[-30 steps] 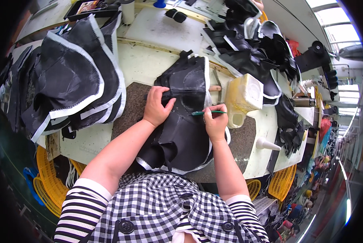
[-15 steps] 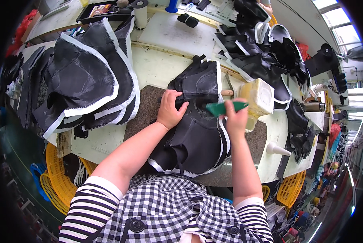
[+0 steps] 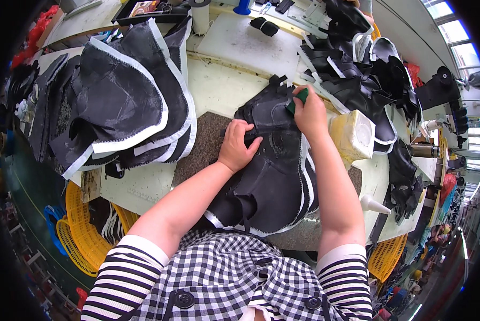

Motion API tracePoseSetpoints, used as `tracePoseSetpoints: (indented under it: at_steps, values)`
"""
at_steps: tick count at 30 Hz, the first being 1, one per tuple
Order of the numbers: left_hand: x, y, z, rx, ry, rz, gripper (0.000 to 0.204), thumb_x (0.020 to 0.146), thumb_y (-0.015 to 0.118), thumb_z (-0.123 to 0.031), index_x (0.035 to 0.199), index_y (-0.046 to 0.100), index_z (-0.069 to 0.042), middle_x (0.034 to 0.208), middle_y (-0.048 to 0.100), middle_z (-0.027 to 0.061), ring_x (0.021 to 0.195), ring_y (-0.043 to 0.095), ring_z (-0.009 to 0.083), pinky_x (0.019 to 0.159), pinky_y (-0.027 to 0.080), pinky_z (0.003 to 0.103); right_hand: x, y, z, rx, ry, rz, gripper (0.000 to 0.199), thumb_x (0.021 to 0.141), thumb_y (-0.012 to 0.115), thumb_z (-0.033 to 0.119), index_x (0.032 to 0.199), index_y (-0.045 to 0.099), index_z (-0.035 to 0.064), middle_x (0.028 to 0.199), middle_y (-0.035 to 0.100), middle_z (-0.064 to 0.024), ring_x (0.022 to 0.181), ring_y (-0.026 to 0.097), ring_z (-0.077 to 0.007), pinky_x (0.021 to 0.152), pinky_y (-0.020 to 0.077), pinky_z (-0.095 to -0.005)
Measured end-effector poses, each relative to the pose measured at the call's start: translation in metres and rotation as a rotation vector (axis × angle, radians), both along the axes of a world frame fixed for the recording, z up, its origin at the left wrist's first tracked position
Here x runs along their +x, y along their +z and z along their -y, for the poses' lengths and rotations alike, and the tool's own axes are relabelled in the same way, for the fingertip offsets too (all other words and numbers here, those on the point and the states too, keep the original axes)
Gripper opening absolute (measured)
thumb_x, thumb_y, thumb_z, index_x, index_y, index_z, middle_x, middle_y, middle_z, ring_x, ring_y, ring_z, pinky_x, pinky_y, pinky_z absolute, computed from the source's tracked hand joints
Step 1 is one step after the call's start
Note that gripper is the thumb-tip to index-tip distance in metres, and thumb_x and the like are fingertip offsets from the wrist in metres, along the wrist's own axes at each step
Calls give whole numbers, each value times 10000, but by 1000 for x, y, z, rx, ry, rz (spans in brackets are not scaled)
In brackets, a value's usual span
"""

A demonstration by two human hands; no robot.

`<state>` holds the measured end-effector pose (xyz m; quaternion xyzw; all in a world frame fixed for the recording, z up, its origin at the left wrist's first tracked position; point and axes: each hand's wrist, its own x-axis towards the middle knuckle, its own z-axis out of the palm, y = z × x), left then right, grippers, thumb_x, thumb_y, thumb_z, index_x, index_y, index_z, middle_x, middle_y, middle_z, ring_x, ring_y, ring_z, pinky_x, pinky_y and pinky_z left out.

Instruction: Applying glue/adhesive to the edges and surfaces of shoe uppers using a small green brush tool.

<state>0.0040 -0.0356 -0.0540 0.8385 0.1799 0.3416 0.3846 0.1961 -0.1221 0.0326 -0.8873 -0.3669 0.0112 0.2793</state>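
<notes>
A black leather piece with white zigzag-edged trim lies in front of me, partly over a brown speckled slab. My left hand is closed at its left edge, fingers curled over the seam and thumb on the leather. Near the far right edge of the piece, my right hand grips a flat green scraper. Most of the scraper is hidden by my fingers, and I cannot tell whether it touches the leather.
A yellowish plastic container stands right of my right forearm. Beyond it lies a white cone-shaped nozzle. Stacked trimmed black pieces fill the left; more black pieces lie at far right. A yellow basket is below left.
My right hand has moved away from me with the green scraper, from the middle of the leather to its far edge. My left hand stays at the seam. The whole view has shifted slightly.
</notes>
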Motion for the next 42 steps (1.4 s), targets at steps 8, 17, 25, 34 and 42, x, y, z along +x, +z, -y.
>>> tracePoseSetpoints:
  at_steps: [8,17,25,34,42]
  values:
    - [2,-2,-2,7,-13,-6,431,747,760,-155,1074,506,-33,1042,519,165,1011,520,355,910,433,419,-51,7,89,339,222,-87,157,812,664,-19,950,652,56,890,670,-109,816,648,-285,727,513,-342]
    - [-3,-10,-1,26,10,4,414,756,756,-176,1059,511,-39,1043,521,170,1035,519,361,931,428,417,-98,-8,107,640,18,-210,109,854,648,-18,956,645,18,882,669,-118,826,659,-205,749,506,-303]
    - [-17,9,-26,-463,-61,-32,380,819,750,-190,1123,592,-24,1115,578,140,1029,593,256,898,482,355,-127,-3,150,544,-349,-454,180,912,631,74,1071,562,26,903,626,-85,750,644,-138,567,526,-244]
    - [-126,112,35,-445,-320,-261,135,869,693,-150,847,654,-23,854,582,50,793,582,153,707,465,280,-107,-4,191,385,-422,-159,117,935,613,98,1045,641,67,1009,671,-52,854,650,-144,758,529,-256]
    - [-135,112,53,91,-449,-412,237,745,763,-152,925,639,-58,959,557,90,972,528,301,867,449,392,-75,52,182,1058,-393,-37,210,967,583,83,1165,611,17,1068,646,-84,959,638,-151,786,539,-244]
